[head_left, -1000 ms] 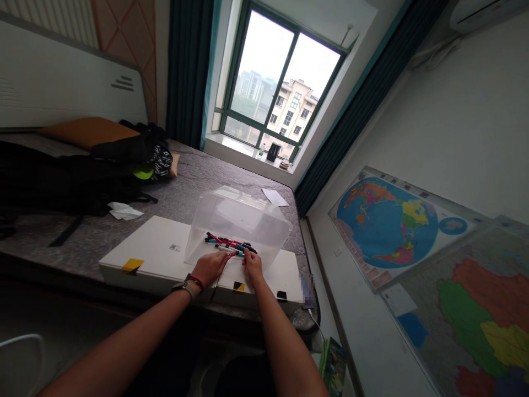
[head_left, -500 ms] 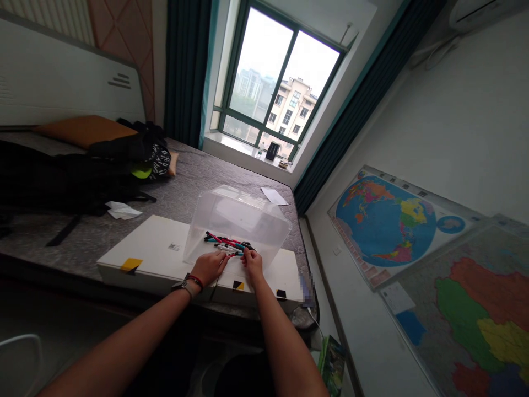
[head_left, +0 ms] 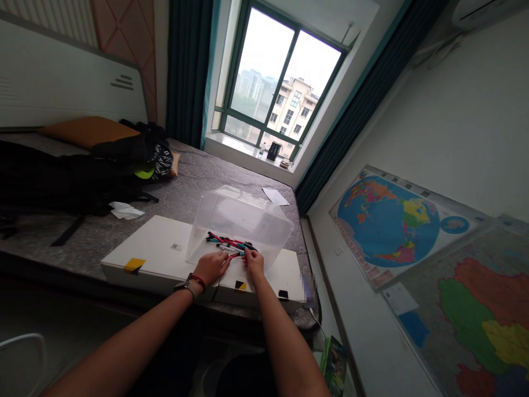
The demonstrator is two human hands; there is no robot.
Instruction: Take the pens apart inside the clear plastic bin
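Note:
My left hand (head_left: 211, 267), with a watch and a red band at the wrist, is closed in a pinch on a red pen (head_left: 235, 255) at the mouth of a clear plastic box (head_left: 270, 234). Just to its right, my right hand (head_left: 253, 262) has thumb and fingers pressed together around a teal pen. Whether the two hands share one pen is too small to make out. Behind the fingers, several red, black, teal and white pens (head_left: 227, 240) lie in a loose pile inside the box, whose open side faces me.
Under the plastic box are white cartons (head_left: 142, 248) with yellow-black tape, on a grey mattress (head_left: 185, 171). Black bags (head_left: 61, 173), a tissue (head_left: 126, 210) and a paper sheet (head_left: 275, 196) lie on the mattress. Maps (head_left: 388, 220) hang on the right wall.
The view has shifted slightly, so everything sits a little farther right. Both hands stay at the box opening with almost the same grip; the left fingers look slightly farther from the right ones.

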